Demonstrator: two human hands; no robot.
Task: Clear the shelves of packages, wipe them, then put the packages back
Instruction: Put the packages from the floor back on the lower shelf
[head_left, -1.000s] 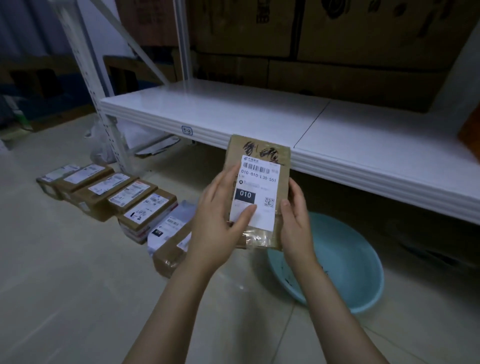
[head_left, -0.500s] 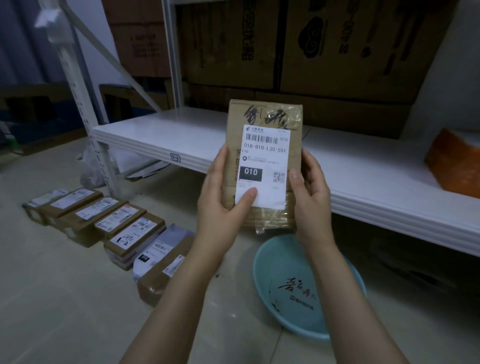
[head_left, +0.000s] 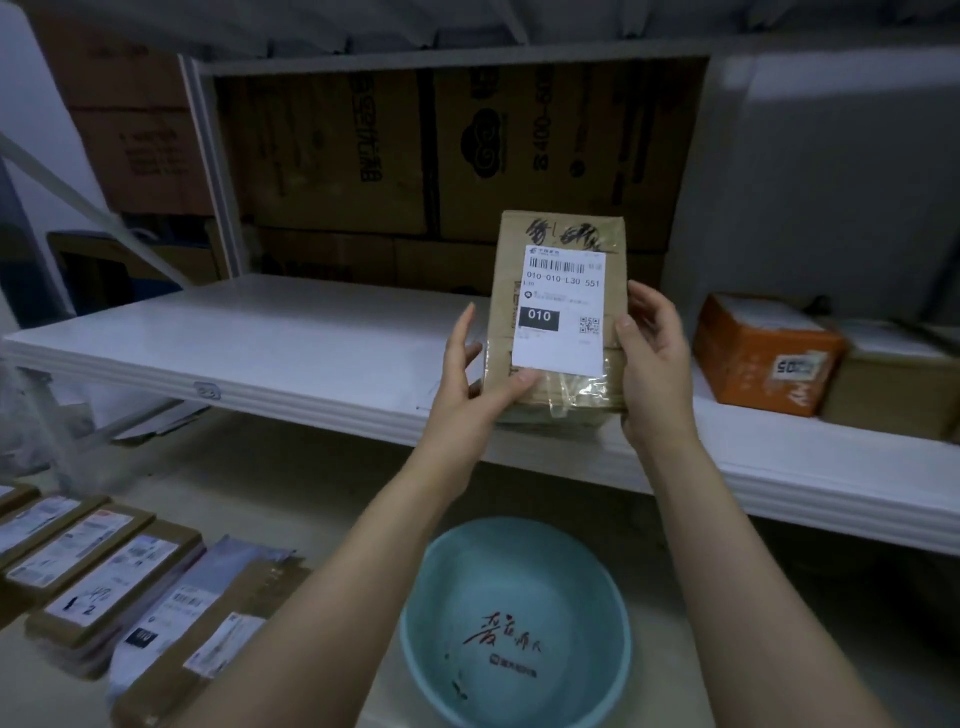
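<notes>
Left hand (head_left: 467, 384) and right hand (head_left: 652, 358) grip the package (head_left: 558, 312), perhaps on the shelf (head_left: 291, 338), near orange box (head_left: 758, 358).

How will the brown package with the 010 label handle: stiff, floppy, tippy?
Probably stiff: the brown package shows straight edges between the left hand and right hand. Likely light, as a loose grip holds it. Stood on end on the shelf, it might tip.

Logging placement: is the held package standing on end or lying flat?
Standing on end: the package shows its label upright, left hand and right hand gripping its sides at the shelf edge.
</notes>
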